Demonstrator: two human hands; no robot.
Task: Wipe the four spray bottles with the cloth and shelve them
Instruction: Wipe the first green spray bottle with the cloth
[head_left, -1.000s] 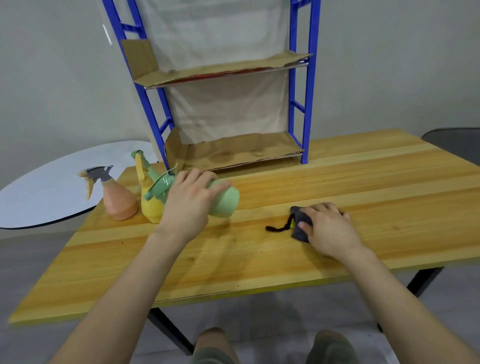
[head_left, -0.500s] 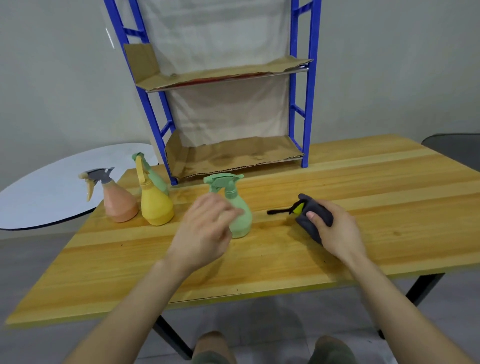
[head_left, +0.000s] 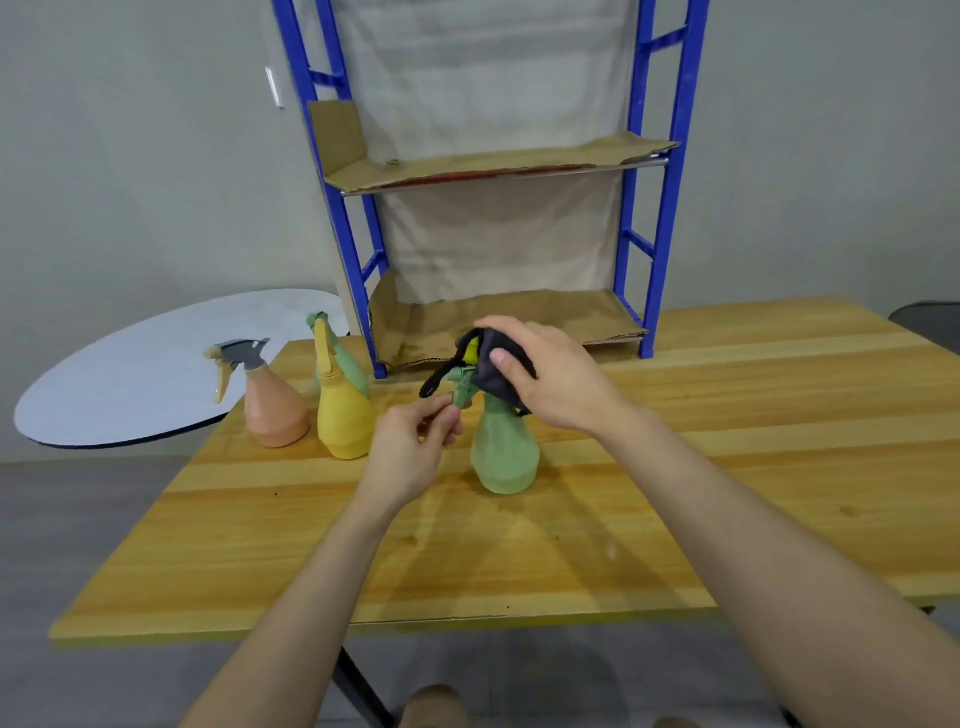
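A light green spray bottle (head_left: 504, 452) stands upright on the wooden table (head_left: 675, 467). My right hand (head_left: 550, 379) grips a dark grey cloth (head_left: 491, 374) and presses it over the bottle's spray head. My left hand (head_left: 415, 441) pinches the bottle's trigger from the left. A yellow spray bottle (head_left: 343, 421), a second green bottle (head_left: 348, 364) half hidden behind it, and an orange bottle (head_left: 270, 410) with a grey head stand at the table's left. The blue shelf rack (head_left: 654, 218) rises behind them, its two cardboard-lined shelves bare.
A round white tabletop (head_left: 145, 369) lies beyond the table's left edge. A dark chair edge (head_left: 930, 322) shows at the far right. My knees show below the table's front edge.
My right hand lifted the cloth off the table and brought it onto the green bottle's head. My left hand moved from beside the bottle up to its trigger.
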